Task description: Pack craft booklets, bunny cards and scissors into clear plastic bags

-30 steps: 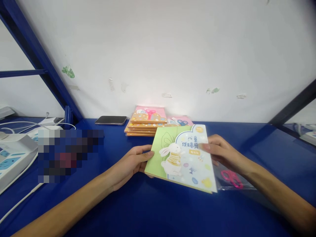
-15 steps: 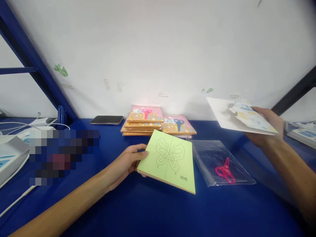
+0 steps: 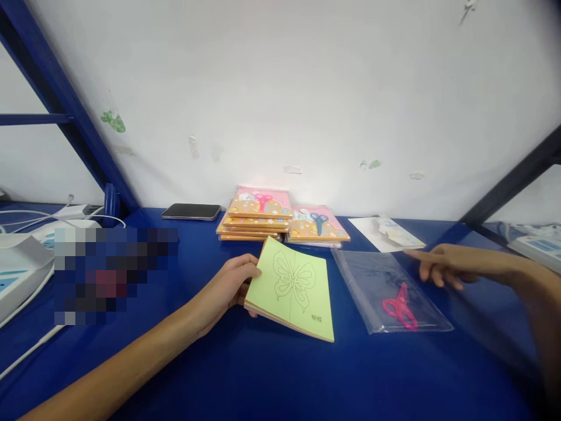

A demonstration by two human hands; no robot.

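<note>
My left hand [image 3: 236, 280] grips a pad of paper [image 3: 293, 286] by its left edge, thumb near the top sheet. That sheet is light green, with a butterfly outline, a centre line and two printed characters. My right hand [image 3: 445, 266] holds nothing; its index finger stretches toward a white printed card [image 3: 381, 234] lying at the back right, the others loosely bent. Between the hands a clear plastic bag [image 3: 372, 286] lies flat, with pink scissors [image 3: 401, 307] on or inside it; I cannot tell which.
Behind the pad stands a stack of packaged paper sets [image 3: 258, 213] with pink scissors on top. Beside it lies another set [image 3: 318, 228] with blue scissors. A phone [image 3: 191, 211] rests at the back left. White cables and power strips [image 3: 26, 263] run along the left edge.
My right hand has lowered and let go of the white card, which now lies on the blue table. My left hand still holds the pad, shifted slightly left.
</note>
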